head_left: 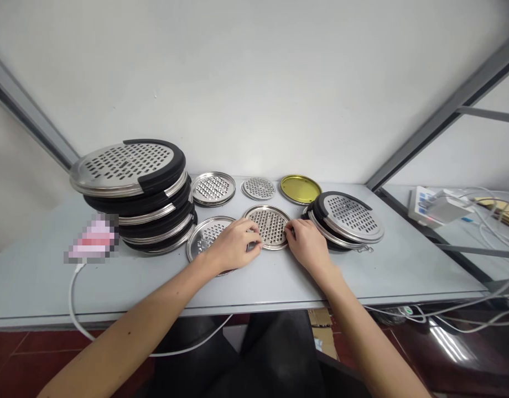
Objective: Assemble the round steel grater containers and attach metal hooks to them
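A round metal grater plate (pixel 271 225) with a raised rim lies between my hands in the middle of the table. My left hand (pixel 237 243) is at its left rim, fingers curled and thumb low; the fingertips' exact contact is partly hidden. At the right rim, my right hand (pixel 307 240) has its fingers closed on the edge. Beneath my left hand and wrist sits a second round grater plate (pixel 213 231), partly covered. Behind them are a deeper-rimmed grater plate (pixel 213 188), a flat perforated grater disc (pixel 258 189) and a yellow-gold round lid (pixel 300 189).
On the left rises a tall stack of round graters with black rims (pixel 132 166); a shorter stack (pixel 352 215) stands right, with a wire clasp. A pixelated pink object (pixel 92 240) with a white cable is at the left. A power strip (pixel 422 207) and cables lie far right.
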Action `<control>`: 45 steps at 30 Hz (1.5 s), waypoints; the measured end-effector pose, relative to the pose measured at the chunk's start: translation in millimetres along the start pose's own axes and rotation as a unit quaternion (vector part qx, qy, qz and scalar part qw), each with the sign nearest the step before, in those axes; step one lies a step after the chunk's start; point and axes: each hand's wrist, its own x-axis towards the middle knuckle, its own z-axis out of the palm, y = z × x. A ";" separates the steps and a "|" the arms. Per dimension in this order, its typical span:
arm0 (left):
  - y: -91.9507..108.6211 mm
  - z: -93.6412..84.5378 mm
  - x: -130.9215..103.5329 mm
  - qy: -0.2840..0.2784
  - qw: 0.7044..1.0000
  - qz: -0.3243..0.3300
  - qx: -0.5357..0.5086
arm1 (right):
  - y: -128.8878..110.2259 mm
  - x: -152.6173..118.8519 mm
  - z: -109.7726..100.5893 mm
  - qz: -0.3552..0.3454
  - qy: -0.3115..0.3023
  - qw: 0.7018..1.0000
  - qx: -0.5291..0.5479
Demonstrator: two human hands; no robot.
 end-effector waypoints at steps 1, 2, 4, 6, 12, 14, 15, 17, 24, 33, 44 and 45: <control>0.2 0.0 -0.1 0.000 1.000 0.000 0.000 | 0.1 0.2 0.1 0.001 0.000 1.000 0.000; 0.3 0.0 -0.1 0.000 1.000 0.000 0.001 | 0.2 0.4 0.0 0.004 -0.001 1.000 -0.001; 0.6 0.1 -0.2 -0.001 1.000 -0.001 0.003 | -0.1 0.8 -0.7 0.008 -0.008 1.000 -0.004; 0.8 0.2 -0.1 -0.003 1.000 -0.004 0.004 | -0.8 1.3 -1.7 0.011 -0.015 1.000 -0.007; 0.8 -0.5 0.0 -0.007 1.000 -0.002 0.001 | -2.0 3.3 -2.5 0.021 -0.022 0.999 0.010; 0.5 -0.4 -0.1 -0.010 1.000 -0.002 0.004 | -1.0 3.8 -1.3 0.030 -0.023 0.999 0.022; 0.2 -0.2 -0.1 -0.013 1.000 -0.001 0.006 | -0.3 3.9 -0.5 0.035 -0.022 0.999 0.028; -0.9 0.6 0.0 -0.020 1.000 0.001 0.011 | 1.4 3.6 1.6 0.039 -0.018 0.998 0.043; -2.2 1.5 1.7 -0.029 0.998 -0.023 0.046 | 4.9 -0.1 13.4 -0.048 0.003 0.991 0.125; -1.0 0.5 1.7 -0.036 0.997 -0.036 0.054 | 7.1 -2.2 8.7 -0.131 0.075 0.966 0.209; -0.3 0.2 2.0 -0.039 0.996 -0.053 0.061 | 1.0 -5.4 3.2 -0.079 0.046 0.977 0.195; -0.1 0.0 2.3 -0.039 0.996 -0.053 0.059 | 0.7 -5.4 2.9 -0.078 0.042 0.977 0.195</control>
